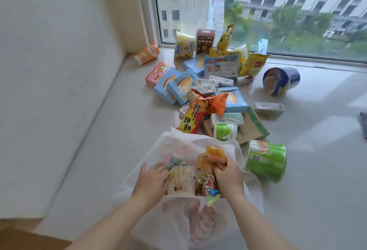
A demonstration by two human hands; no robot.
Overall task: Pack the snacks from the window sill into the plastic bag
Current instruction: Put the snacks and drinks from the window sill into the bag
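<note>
1. Head view, near foreground: white plastic bag (178, 146) lying on the pale window sill (317, 170), mouth gathered open between both hands, pink cartoon print on its near side.
2. Left hand (152, 182): at the left edge of the bag opening, fingers curled round a pale snack packet (181, 180) and the bag film beside it; exact grip partly hidden by the packet.
3. Right hand (228, 176): fingers closed round an orange-yellow snack pouch (212, 157), held at the bag mouth; a cartoon-printed packet (211, 187) directly beneath the wrist, inside the opening.
4. Inside the bag: a grey-green packet (174, 162) partly visible behind the left fingers; further contents blurred.
5. Just right of the bag: green cup noodle tub (266, 160) on its side, touching or nearly touching the bag; cannot tell which.
6. Beyond the bag: red-orange crisp bag (202, 108) tilted over a heap of blue boxes (178, 89), small white cartons and a flattened brown carton (252, 124).
7. Further back, against the window (258, 11): yellow crisp bags (252, 65), a brown box (205, 41) upright, a yellow packet marked "BIG" (183, 46).
8. Apart from the heap: orange cup (147, 54) on its side in the left corner; dark blue tub (280, 80) on its side at right; small white carton (269, 108) lying alone near it.
</note>
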